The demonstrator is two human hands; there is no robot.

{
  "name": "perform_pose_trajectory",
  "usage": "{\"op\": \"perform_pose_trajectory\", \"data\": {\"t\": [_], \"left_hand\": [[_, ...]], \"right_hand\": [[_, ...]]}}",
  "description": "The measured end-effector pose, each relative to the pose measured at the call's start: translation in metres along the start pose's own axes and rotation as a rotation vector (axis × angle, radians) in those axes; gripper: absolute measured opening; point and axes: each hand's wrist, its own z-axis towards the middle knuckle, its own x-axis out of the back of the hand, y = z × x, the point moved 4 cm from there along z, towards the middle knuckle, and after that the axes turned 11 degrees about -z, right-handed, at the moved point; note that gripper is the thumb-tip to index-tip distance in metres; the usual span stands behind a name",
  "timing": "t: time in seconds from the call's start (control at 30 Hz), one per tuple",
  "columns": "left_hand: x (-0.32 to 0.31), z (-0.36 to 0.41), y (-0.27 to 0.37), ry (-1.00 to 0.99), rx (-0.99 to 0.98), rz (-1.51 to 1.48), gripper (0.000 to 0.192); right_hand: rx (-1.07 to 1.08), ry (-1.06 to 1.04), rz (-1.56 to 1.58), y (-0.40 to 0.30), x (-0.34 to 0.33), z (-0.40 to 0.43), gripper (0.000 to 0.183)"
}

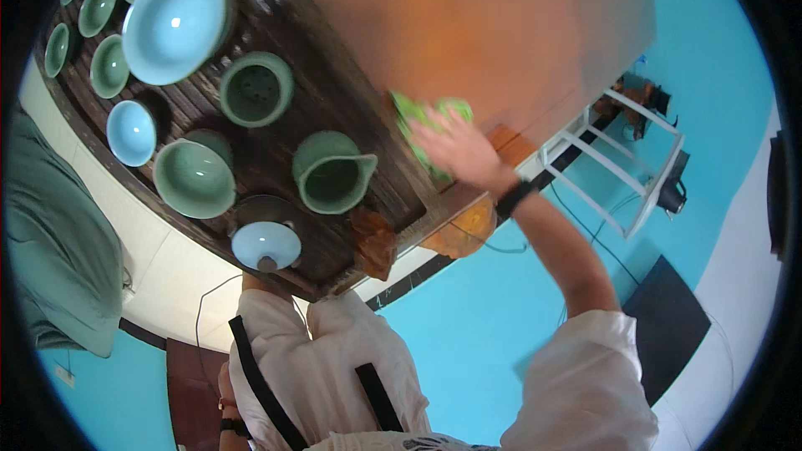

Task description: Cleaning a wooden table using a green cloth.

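Note:
My right hand [454,147], blurred, presses a green cloth [407,109] against the right edge of a dark wooden tea tray [338,56], beside the brown tabletop [476,31]. My left hand [225,383] hangs low beside my thigh, partly hidden. On the tray are a large pale-blue bowl [175,24], several small green cups [109,67], a small pale-blue cup [131,133], a green strainer cup [255,89], a round green vessel [194,178], a green spouted pitcher [332,172] and a pale-blue lid-like dish [266,244] lying tilted.
A reddish-brown carved piece [374,244] sits at the tray's near corner. Beyond the table edge stands a white metal frame [601,156], with a black pitcher-like vessel [672,195] beside it. Green fabric [59,238] is at the far left. Cables run across the floor.

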Motion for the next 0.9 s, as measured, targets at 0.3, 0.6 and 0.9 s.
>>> {"op": "perform_pose_trajectory", "data": {"t": [0.3, 0.6, 0.9], "left_hand": [[0.011, -0.002, 0.01, -0.005, -0.038, 0.079, 0.021], [0.013, -0.004, 0.004, 0.006, -0.04, 0.109, 0.021], [0.01, -0.011, -0.002, 0.02, -0.046, 0.157, 0.022]], "right_hand": [[-0.236, 0.741, 0.272, 0.074, 0.072, 0.126, 0.037], [-0.449, 0.105, 0.304, -0.078, -0.05, -0.104, 0.049], [-0.943, 0.611, 0.979, 0.108, -0.082, -0.13, 0.046]]}}
